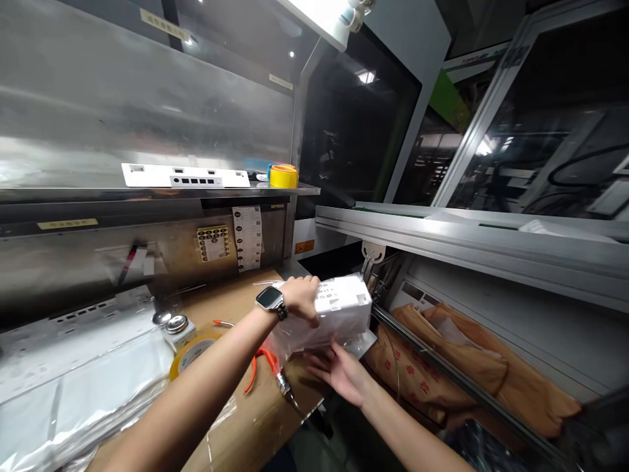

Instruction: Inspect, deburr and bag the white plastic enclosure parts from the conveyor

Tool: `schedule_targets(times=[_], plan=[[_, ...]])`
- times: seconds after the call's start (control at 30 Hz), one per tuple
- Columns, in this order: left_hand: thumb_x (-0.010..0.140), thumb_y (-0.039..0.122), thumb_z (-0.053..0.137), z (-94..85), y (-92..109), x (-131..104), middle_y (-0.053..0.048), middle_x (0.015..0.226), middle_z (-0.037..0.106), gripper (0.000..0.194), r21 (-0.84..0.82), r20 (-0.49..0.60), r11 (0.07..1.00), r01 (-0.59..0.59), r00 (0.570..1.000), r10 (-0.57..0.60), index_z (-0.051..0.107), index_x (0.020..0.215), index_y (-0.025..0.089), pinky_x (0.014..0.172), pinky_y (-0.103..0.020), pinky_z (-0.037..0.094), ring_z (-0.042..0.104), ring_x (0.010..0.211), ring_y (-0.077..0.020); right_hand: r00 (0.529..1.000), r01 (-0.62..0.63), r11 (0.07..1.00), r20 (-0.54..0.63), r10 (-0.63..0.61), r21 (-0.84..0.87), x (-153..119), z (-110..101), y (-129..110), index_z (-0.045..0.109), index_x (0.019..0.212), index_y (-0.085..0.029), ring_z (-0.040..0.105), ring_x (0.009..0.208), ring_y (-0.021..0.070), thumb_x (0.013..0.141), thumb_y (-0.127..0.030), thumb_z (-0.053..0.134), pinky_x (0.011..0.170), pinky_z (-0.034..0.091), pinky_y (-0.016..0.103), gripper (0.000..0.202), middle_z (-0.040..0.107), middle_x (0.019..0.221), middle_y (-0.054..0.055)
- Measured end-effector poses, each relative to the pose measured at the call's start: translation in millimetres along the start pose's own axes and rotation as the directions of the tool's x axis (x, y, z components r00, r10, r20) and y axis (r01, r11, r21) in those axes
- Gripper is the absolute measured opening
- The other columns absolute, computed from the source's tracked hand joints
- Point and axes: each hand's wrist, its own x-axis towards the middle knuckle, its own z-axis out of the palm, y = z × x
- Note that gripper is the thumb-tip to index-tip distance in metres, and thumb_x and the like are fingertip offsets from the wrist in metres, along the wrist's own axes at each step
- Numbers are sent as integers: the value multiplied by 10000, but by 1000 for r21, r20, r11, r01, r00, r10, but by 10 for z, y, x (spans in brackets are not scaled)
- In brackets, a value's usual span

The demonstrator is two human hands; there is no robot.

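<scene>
A bundle of white plastic panels [341, 305] with cut-outs, in a clear plastic bag, rests at the bench's far right corner. My left hand [301, 298], with a watch on its wrist, grips the bundle's top left. Below its near side, my right hand [344, 373] has its fingers stretched out and the thumb at the bag; whether it bears weight I cannot tell. Just left of the bundle lie an orange air blow gun [275, 367] and orange-handled cutters [251, 373], partly hidden by the bag and my left arm.
Flat clear bags [98, 387], a tape roll [194, 354] and a metal-topped bottle [177, 326] occupy the bench's left side. A shelf [196, 193] holds a white panel [187, 177] and yellow tape [284, 177]. A conveyor rail [442, 229] and brown sacks [427, 373] are at right.
</scene>
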Motion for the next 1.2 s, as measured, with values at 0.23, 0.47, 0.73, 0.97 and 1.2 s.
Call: schedule_targets(times=[0.23,0.47,0.73,0.97,1.2], plan=[[640,470,900,363,144,-37,-159,1161,702,627,304,121,952,-24,993,-14,656,1123,155,1070,-599,428,648,1111,-363,988,81,899,154,-15,-430,-373,-329,-1039,825,1039,-280,776,985,356,835,-477,805,955,609,532,285,807,1011,68],[498,429,920,299,200,-230,-284,1303,674,972,474,113,879,-53,994,-1,574,1329,63,1196,-638,300,590,1271,-470,921,356,-31,344,184,-934,755,-376,-1361,180,1641,-23,415,1493,483,501,-498,972,1228,350,597,1467,377,1613,350],[871,431,749,111,170,-769,-266,1626,418,877,551,-98,833,-53,987,128,358,1538,18,1280,-678,21,195,1591,-429,894,361,-61,327,306,-930,1092,-247,-1315,449,1451,-64,654,1233,404,588,-468,912,996,550,477,1060,624,1392,240],[969,277,647,639,288,-2009,-139,1428,634,496,394,-421,897,-202,828,371,506,1441,222,1273,-614,260,467,1457,-356,907,352,-63,323,271,-934,903,-203,-1367,458,1343,-132,664,1183,345,609,-411,896,933,564,427,899,643,1335,163],[994,523,496,1346,-389,-2886,-260,1424,591,623,267,-447,952,150,894,-16,452,1489,146,1189,-755,260,374,1492,-509,960,276,-136,265,94,-951,180,-372,-1603,383,1376,-109,621,1176,341,662,-417,890,988,513,467,928,602,1313,167]])
